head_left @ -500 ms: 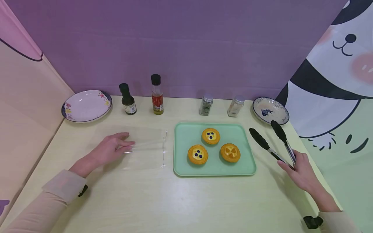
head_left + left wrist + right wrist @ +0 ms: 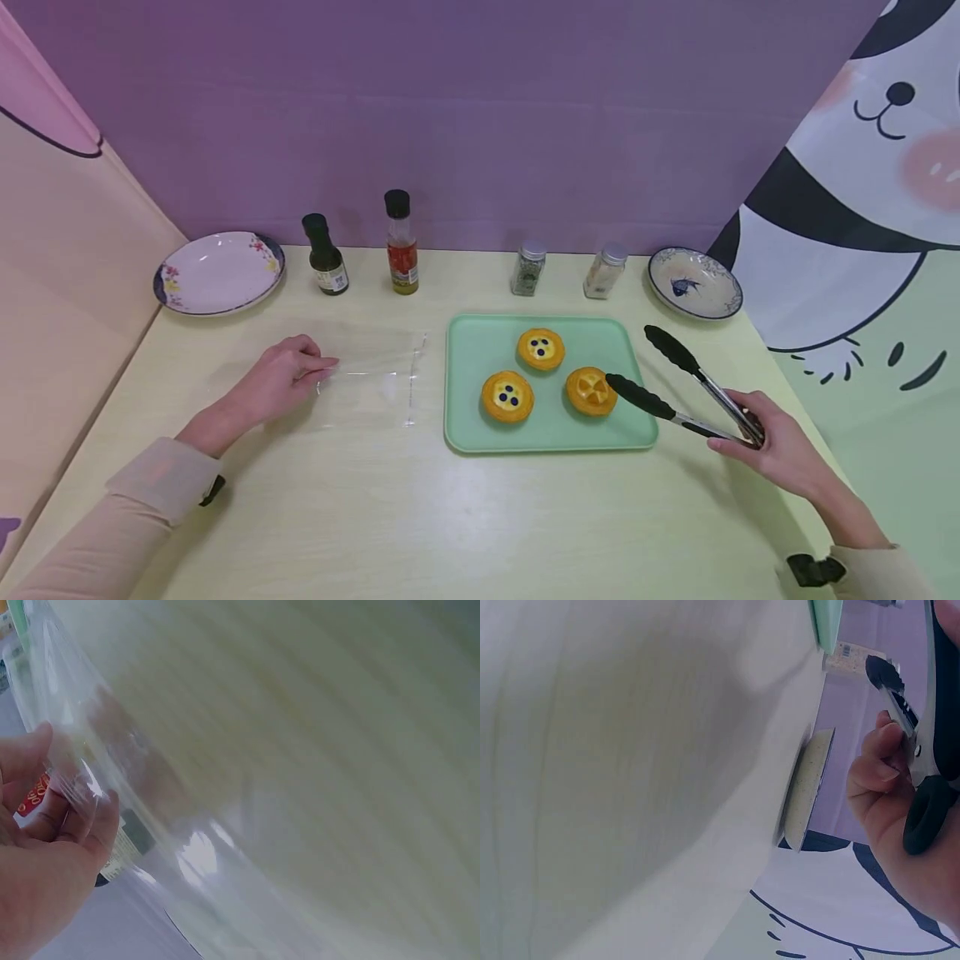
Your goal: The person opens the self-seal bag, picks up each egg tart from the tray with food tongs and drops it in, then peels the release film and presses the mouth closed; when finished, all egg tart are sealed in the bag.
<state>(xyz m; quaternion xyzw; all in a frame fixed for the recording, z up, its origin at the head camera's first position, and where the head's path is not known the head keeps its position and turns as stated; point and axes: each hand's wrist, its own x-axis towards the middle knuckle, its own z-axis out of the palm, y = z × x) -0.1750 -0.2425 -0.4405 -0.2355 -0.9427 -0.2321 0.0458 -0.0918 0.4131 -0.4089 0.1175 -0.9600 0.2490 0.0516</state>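
My left hand [image 2: 281, 379] pinches the edge of a clear plastic bag [image 2: 375, 398] that lies on the table. In the left wrist view the thin film [image 2: 199, 855] is raised and creased around the fingertips. My right hand [image 2: 776, 437] grips a pair of tongs [image 2: 723, 400] with black tips, spread apart. One tip is over the right edge of a mint-green tray [image 2: 480, 437], close to a tart with a crossed top [image 2: 592, 392]. Two tarts with dark dots, one at the back [image 2: 541, 349] and one at the front left [image 2: 507, 397], also sit there.
At the back stand a dark bottle [image 2: 327, 262], a red-labelled bottle [image 2: 402, 254] and two spice jars [image 2: 528, 271] [image 2: 604, 273]. A floral plate [image 2: 217, 275] is at the back left, a small patterned plate [image 2: 693, 287] at the back right. A purple backdrop [image 2: 480, 125] rises behind.
The tongs have swung left, one tip now over the tray's edge near the crossed tart. My left fingers have closed on the bag's edge and lifted it slightly.
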